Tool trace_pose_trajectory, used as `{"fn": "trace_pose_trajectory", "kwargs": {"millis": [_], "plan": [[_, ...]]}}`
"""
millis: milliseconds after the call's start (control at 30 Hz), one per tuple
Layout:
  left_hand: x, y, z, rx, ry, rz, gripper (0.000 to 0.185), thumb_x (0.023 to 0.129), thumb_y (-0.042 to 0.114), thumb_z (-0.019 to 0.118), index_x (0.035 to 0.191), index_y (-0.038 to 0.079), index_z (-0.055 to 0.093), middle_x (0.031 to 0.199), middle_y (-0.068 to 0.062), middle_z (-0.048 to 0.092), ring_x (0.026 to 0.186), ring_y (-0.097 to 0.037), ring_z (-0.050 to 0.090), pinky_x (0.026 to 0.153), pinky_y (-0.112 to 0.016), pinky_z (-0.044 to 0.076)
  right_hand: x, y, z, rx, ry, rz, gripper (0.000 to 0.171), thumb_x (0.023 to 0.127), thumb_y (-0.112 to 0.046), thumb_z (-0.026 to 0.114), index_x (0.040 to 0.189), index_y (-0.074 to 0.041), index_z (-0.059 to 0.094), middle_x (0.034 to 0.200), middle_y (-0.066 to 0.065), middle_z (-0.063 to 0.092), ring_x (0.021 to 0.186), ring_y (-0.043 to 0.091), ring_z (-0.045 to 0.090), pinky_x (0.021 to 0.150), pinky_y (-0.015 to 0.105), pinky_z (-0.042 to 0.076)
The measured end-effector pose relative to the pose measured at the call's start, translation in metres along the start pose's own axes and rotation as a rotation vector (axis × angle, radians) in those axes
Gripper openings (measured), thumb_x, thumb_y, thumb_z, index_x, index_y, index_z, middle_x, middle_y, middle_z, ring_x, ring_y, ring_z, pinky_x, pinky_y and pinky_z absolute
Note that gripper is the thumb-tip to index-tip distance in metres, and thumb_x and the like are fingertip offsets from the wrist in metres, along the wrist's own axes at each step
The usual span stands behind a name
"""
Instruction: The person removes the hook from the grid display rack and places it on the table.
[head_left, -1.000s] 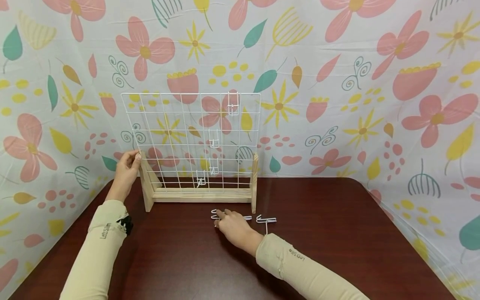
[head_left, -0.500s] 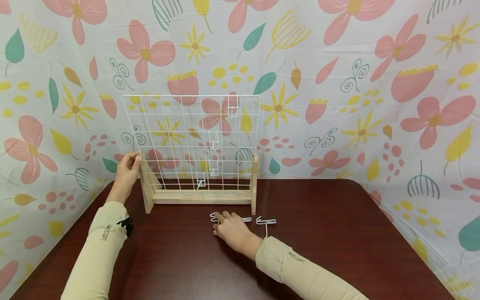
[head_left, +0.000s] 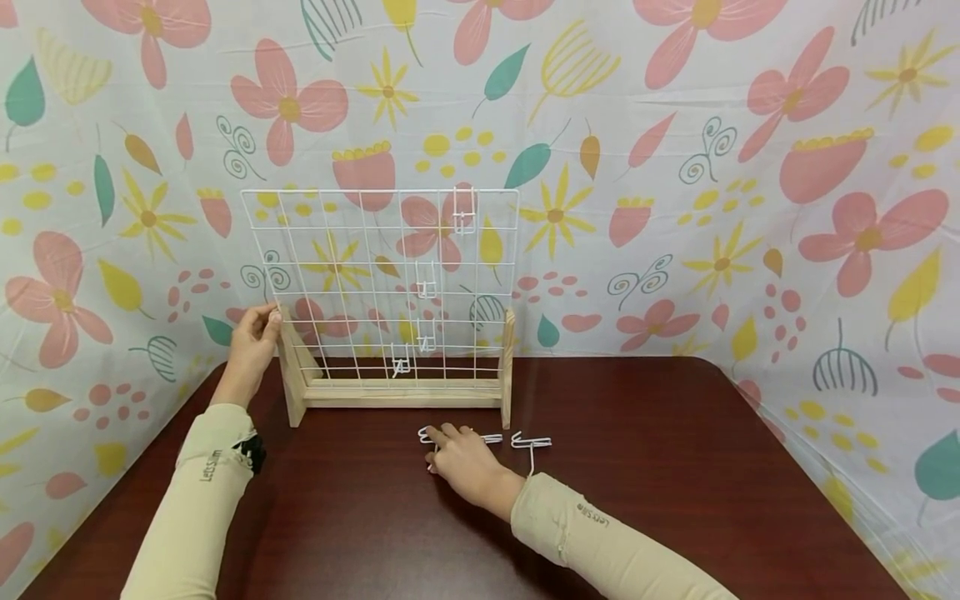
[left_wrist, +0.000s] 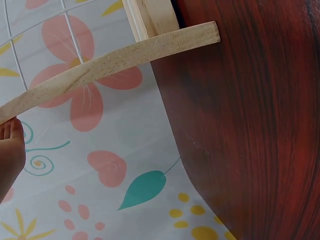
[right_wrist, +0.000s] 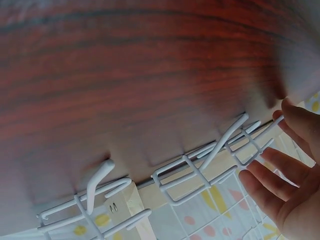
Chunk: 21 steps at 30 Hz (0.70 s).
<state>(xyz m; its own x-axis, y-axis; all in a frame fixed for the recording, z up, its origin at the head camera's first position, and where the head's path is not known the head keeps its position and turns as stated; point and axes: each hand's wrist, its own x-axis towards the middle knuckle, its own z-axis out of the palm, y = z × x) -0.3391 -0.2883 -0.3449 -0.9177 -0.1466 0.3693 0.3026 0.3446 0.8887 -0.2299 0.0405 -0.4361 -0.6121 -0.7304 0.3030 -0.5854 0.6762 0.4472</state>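
Note:
My left hand (head_left: 253, 346) holds the top of the left wooden upright (head_left: 293, 379) of a stand, with the thumb on its near side. The left wrist view shows its fingers (left_wrist: 16, 131) at the upright's end. The stand carries a white wire grid panel (head_left: 381, 192). My right hand (head_left: 471, 467) is low over the table in front of the stand. Its thumb and a finger pinch the prong of a white wire hook (right_wrist: 254, 145), which the hand partly covers in the head view. Beside it on the table lie two more wire hooks, a middle one (right_wrist: 192, 176) and a right one (head_left: 531, 442).
Several white wire hooks hang on the grid, one at the upper right (head_left: 464, 218) and another low near the middle (head_left: 401, 360). A wooden crossbar (head_left: 405, 400) joins the uprights. The dark red table (head_left: 660, 500) ends at a flowered cloth backdrop (head_left: 600, 275).
My right hand and the hook under it have shifted slightly toward the near side of the table. My left hand stays on the upright.

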Motion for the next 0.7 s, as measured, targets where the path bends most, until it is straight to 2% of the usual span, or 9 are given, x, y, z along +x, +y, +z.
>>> {"fn": "trace_pose_trajectory", "kwargs": {"millis": [300,600,700], "plan": [[-0.0006,-0.0025,-0.0003,0.015,-0.001,-0.021,0.047,0.104,0.025,0.039,0.140,-0.005,0.037,0.135,-0.019,0.043,0.102,0.002,0.042,0.081,-0.009,0.037,-0.0005,-0.0006,-0.0023,0.008,-0.017,-0.018,0.018,0.087,-0.037,0.066,0.099,-0.030,0.077,0.124,-0.002,0.061,0.096,0.016,0.056,0.068,0.026,0.048],[-0.0019,0.0005,0.0002,0.007,0.000,-0.018,0.049,0.104,0.028,0.040,0.139,-0.006,0.036,0.131,-0.015,0.045,0.103,0.000,0.043,0.082,-0.010,0.037,-0.0010,0.0018,-0.0043,-0.002,0.018,-0.030,0.017,0.085,-0.038,0.069,0.099,-0.031,0.077,0.121,-0.002,0.062,0.095,0.016,0.055,0.067,0.025,0.047],[-0.0010,0.0000,0.0000,0.001,-0.004,-0.011,0.049,0.104,0.027,0.040,0.140,-0.006,0.036,0.132,-0.015,0.044,0.104,0.000,0.043,0.082,-0.009,0.037,-0.0010,0.0027,-0.0056,-0.005,0.027,-0.035,0.016,0.087,-0.037,0.068,0.098,-0.030,0.077,0.114,-0.003,0.064,0.093,0.015,0.056,0.066,0.025,0.047]]}}
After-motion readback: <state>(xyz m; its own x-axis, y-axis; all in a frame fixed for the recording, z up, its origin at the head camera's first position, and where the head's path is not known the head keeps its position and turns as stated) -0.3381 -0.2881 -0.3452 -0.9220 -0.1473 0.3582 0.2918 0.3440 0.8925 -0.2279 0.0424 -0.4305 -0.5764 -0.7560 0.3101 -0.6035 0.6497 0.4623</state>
